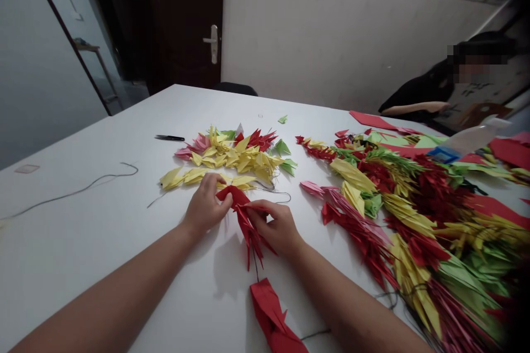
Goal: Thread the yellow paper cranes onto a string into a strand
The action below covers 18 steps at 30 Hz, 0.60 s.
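Note:
Near the middle of the white table, my left hand point(208, 204) pinches the upper left end of a folded red paper piece point(247, 228) between thumb and fingers. My right hand point(275, 226) closes on the right side of the same piece, which has several pointed tips hanging down. A dark string runs from its lower end to another folded red paper piece point(271, 311) near the bottom edge. Just beyond my hands lies a pile of yellow folded paper pieces point(244, 159), with red, pink and green ones among them.
Many strung paper pieces point(414, 220) cover the right side of the table. Black snips point(169, 138) and a loose dark string point(99, 177) lie at the left. A clear bottle point(467, 140) stands tilted at the right. Beyond it sits a person in black point(430, 88).

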Each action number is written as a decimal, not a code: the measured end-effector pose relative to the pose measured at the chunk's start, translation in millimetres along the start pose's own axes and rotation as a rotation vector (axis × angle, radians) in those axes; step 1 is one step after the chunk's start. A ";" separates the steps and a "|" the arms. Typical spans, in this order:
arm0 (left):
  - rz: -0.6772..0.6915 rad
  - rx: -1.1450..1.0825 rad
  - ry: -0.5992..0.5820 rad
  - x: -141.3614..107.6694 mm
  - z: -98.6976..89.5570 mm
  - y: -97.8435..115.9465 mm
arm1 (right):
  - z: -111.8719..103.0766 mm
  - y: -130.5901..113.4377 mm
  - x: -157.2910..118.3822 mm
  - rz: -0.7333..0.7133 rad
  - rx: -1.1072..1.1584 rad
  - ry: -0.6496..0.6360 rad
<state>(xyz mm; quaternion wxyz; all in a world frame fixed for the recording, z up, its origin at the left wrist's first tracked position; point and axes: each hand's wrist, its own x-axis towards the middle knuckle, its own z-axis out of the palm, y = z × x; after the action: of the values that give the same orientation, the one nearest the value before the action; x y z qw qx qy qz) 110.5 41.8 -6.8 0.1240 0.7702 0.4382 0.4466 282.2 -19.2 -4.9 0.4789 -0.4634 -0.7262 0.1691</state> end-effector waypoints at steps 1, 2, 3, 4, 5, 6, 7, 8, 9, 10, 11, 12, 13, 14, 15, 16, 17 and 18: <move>0.075 -0.011 0.056 -0.6 -2.1 1.3 | 0.2 0.4 0.4 0.001 0.004 0.000; 0.164 -0.027 0.103 -1.4 -4.4 3.2 | 0.4 0.7 0.8 -0.013 -0.001 0.003; 0.258 -0.045 0.121 -2.2 -6.7 5.5 | 0.4 0.9 1.3 -0.033 -0.013 0.007; 0.343 -0.059 0.099 -3.0 -8.7 8.0 | 0.2 1.0 1.9 -0.060 -0.026 0.006; 0.415 -0.068 0.045 -3.7 -10.2 10.6 | -0.1 1.1 2.4 -0.089 -0.038 -0.003; 0.464 -0.076 -0.022 -4.4 -11.1 13.0 | -0.5 1.1 2.8 -0.118 -0.048 -0.018; 0.486 -0.085 -0.089 -4.8 -11.3 15.1 | -0.9 1.2 3.1 -0.141 -0.057 -0.031; 0.484 -0.094 -0.140 -5.0 -11.1 16.8 | -1.1 1.4 3.3 -0.155 -0.062 -0.040; 0.468 -0.102 -0.172 -5.1 -10.4 17.8 | -1.1 1.5 3.4 -0.158 -0.062 -0.043; 0.449 -0.113 -0.183 -4.9 -9.6 18.3 | -1.0 1.7 3.5 -0.147 -0.055 -0.033; 0.434 -0.122 -0.184 -4.8 -8.6 18.3 | -0.6 1.9 3.6 -0.119 -0.038 -0.017; 0.431 -0.128 -0.174 -4.6 -7.7 18.0 | -0.1 2.1 3.7 -0.084 -0.009 -0.003; 0.439 -0.128 -0.155 -4.4 -7.0 17.5 | 0.4 2.4 3.9 -0.041 0.027 0.007; 0.455 -0.124 -0.126 -4.2 -6.4 16.8 | 0.8 3.0 4.3 0.009 0.066 0.011; 0.473 -0.114 -0.090 -4.0 -6.0 16.1 | 1.2 3.7 4.6 0.066 0.102 0.014; 0.490 -0.093 -0.052 -3.7 -5.9 15.5 | 1.4 4.5 5.0 0.131 0.133 0.011; 0.504 -0.060 -0.016 -3.4 -5.9 14.9 | 1.7 5.5 5.2 0.203 0.159 0.002; 0.513 -0.019 0.019 -3.0 -6.1 14.3 | 1.9 6.3 5.4 0.276 0.186 -0.011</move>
<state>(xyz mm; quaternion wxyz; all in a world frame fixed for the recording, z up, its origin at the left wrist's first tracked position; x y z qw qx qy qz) 113.1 29.9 3.2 0.0096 0.8507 0.2257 0.4747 283.2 -11.1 -7.3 0.4876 -0.5117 -0.6395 0.3023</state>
